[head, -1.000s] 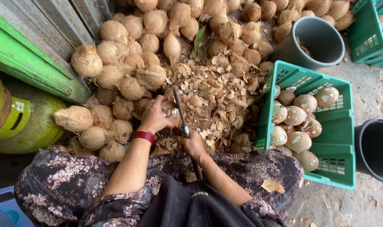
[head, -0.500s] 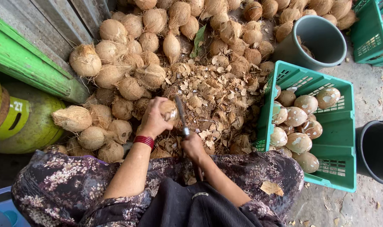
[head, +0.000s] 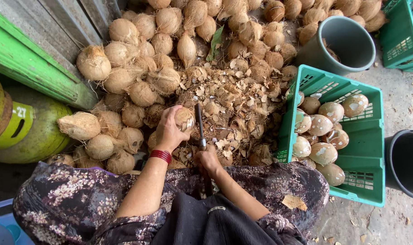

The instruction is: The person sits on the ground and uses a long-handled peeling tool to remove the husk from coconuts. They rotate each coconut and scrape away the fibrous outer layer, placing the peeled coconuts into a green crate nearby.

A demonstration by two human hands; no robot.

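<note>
My left hand [head: 169,131], with a red band at the wrist, grips a brown husked coconut [head: 184,119] and holds it above a heap of husk chips [head: 233,113]. My right hand [head: 208,159] is closed on the handle of a long knife [head: 199,124], whose blade points away from me, right beside the coconut. A large pile of unpeeled coconuts [head: 143,68] lies ahead and to the left. To the right stands a green plastic crate [head: 374,149] holding several peeled, pale-patched coconuts [head: 324,131].
A grey bucket [head: 342,43] stands at the back right, a dark bucket [head: 406,161] at the right edge, another green crate [head: 403,34] in the top right corner. A green gas cylinder [head: 34,131] and a green wooden beam [head: 29,63] are on the left.
My left hand has lifted a coconut from the ground up beside the knife blade. The right hand and knife have stayed nearly in place.
</note>
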